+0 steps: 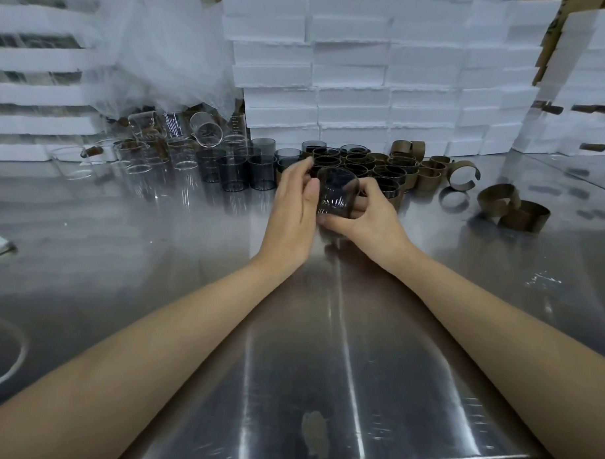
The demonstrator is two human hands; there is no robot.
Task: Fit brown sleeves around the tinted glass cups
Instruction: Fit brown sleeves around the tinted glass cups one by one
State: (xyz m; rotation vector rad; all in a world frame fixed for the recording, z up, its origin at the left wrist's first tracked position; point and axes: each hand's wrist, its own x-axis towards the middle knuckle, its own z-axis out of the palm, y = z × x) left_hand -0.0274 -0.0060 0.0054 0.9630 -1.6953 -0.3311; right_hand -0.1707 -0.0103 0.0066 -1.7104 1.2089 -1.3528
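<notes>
Both forearms stretch over the steel counter (pixel 197 246) to mid-frame, where the left hand (pixel 293 208) and the right hand (pixel 373 218) hold together one tinted glass cup (pixel 336 192), fingers curled around its wall. I see no sleeve on it. For a good fit, I think one hand should steady the cup while the other spreads a brown sleeve (pixel 462 175) from the right side and slides it on evenly. The cup looks empty; the white foam boxes (pixel 351 76) behind are closed, contents hidden.
</notes>
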